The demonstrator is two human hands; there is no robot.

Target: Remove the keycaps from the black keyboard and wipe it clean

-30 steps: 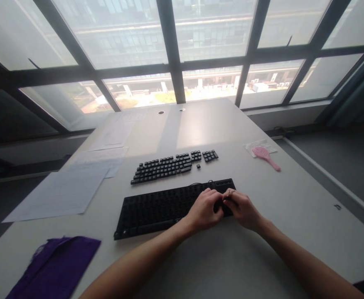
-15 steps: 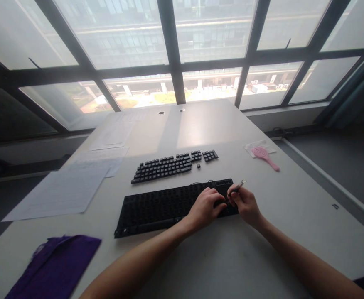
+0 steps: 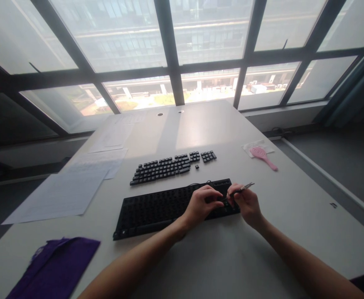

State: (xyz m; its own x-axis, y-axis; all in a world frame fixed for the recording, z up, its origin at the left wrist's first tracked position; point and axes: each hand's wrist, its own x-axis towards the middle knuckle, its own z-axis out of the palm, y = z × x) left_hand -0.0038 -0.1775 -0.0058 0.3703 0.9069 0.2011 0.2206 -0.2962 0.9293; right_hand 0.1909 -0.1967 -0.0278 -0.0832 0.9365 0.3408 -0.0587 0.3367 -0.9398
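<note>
A black keyboard (image 3: 157, 210) lies at a slant on the desk, most of its keys off. Over its right end, my left hand (image 3: 203, 203) curls with thumb and forefinger close together; whatever sits at their tips is too small and dark to make out. My right hand (image 3: 244, 204) grips a slim pen-like tool (image 3: 246, 187) with a dark grip and a shiny upper end. The tool's lower tip points down-left toward my left fingertips. Behind the keyboard, the removed keycaps (image 3: 161, 169) lie in keyboard order, with a single keycap (image 3: 197, 167) apart from them.
Sheets of paper (image 3: 57, 197) cover the desk's left side, and a purple cloth (image 3: 55, 268) lies at the near left. To the right rest a pink paddle-shaped brush (image 3: 264, 158) on a white wrapper (image 3: 247, 148) and a small dark piece (image 3: 333, 205). Windows stand beyond the desk (image 3: 207, 124).
The tool in my right hand has tipped over to the right and lies flatter. My left hand has shifted slightly left, its thumb a little higher. The view has moved slightly.
</note>
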